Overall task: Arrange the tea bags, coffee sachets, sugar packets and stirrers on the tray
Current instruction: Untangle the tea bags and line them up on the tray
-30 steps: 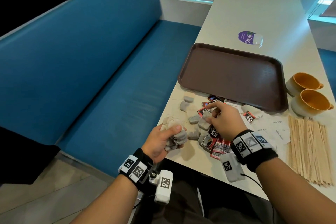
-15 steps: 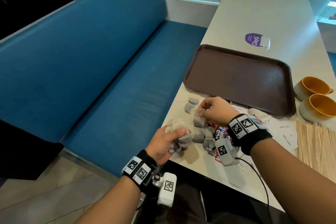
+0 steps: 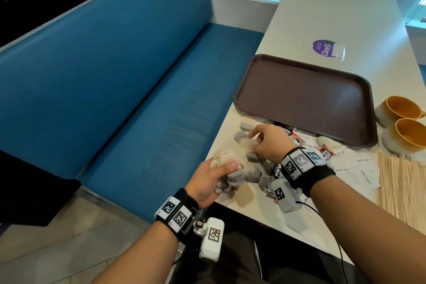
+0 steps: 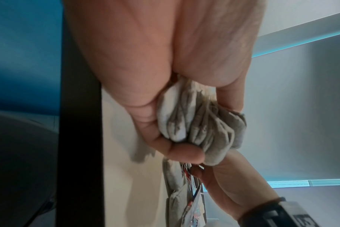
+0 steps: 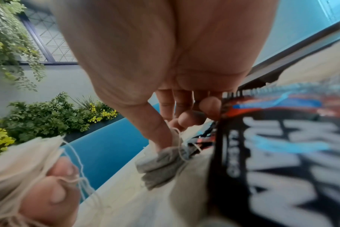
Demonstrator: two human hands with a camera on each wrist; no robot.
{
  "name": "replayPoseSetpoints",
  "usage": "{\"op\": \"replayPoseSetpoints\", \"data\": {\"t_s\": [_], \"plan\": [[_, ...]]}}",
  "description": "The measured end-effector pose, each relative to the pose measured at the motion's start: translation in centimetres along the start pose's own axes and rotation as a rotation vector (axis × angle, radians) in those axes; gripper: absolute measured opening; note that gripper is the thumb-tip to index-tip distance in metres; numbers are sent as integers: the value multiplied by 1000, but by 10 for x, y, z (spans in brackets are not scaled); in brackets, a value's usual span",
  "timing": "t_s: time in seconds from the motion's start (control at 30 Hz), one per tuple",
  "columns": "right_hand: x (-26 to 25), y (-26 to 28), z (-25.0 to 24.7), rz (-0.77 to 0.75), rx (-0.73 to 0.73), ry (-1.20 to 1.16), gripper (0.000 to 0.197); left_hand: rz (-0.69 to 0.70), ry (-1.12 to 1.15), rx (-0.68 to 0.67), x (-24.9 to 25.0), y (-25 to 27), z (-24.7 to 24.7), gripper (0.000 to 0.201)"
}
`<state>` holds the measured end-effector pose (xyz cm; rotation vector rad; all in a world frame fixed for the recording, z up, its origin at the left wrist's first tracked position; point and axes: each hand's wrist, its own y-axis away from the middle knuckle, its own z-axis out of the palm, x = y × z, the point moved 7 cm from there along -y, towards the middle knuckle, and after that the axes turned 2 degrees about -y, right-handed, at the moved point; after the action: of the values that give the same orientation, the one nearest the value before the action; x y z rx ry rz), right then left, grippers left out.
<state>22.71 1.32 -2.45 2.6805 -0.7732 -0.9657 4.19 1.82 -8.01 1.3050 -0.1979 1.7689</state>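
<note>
The left hand (image 3: 207, 182) is at the near-left edge of the white table (image 3: 322, 18), fingers and thumb curled round a bunch of tea bags (image 3: 228, 173); the left wrist view shows the bunch (image 4: 200, 122) squeezed between thumb and fingers, strings trailing. The right hand (image 3: 269, 140) is over the loose pile just beyond it, thumb and forefinger pinching a single grey tea bag (image 5: 161, 159) that touches the table top. The other fingers (image 5: 192, 118) are curled in.

More loose tea bags (image 3: 253, 172) lie beneath and beside the right wrist, mixed with coffee sachets (image 3: 325, 151) in black, red and white. Large white lettering fills a sachet (image 5: 281, 153) in the right wrist view, but it is blurred and cannot be read with confidence. White sugar packets (image 3: 362, 168) lie to the right of the pile, with small print too fine to read. Wooden stirrers (image 3: 403, 184) are laid side by side at the right edge.

The brown tray (image 3: 304, 97) sits just beyond the pile; its near rim overlaps some sachets. 2 orange-lined cups (image 3: 405, 122) stand beside the tray's right end. Beyond the tray, a purple round label (image 3: 325, 48) on the table reads "ClayG". A blue bench seat (image 3: 115, 76) runs along the table's left side.
</note>
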Motion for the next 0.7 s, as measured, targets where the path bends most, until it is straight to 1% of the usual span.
{"op": "replayPoseSetpoints", "data": {"t_s": [0.1,0.17,0.27,0.37,0.43,0.5,0.57,0.63,0.7], "plan": [[1,7,-3,-19,21,-6,17,7,-1,-4,-1,0,0,21],[2,14,-8,-30,46,-84,9,12,-19,-10,0,0,1,27],[5,27,-20,-41,109,-226,9,25,-22,-30,5,2,4,32],[0,47,-33,-113,123,-411,15,3,11,-3,3,2,-1,41],[-6,57,-39,-173,89,-530,13,-11,31,29,-1,1,-5,50],[-14,66,-38,-234,14,-670,11,-25,55,75,-3,1,-6,57],[-25,74,-28,-275,-128,-794,14,-21,89,114,-1,1,-6,50],[-35,80,-11,-294,-253,-788,17,-24,89,110,0,2,-3,47],[-39,78,4,-284,-288,-708,18,-22,81,95,1,4,0,46]]}}
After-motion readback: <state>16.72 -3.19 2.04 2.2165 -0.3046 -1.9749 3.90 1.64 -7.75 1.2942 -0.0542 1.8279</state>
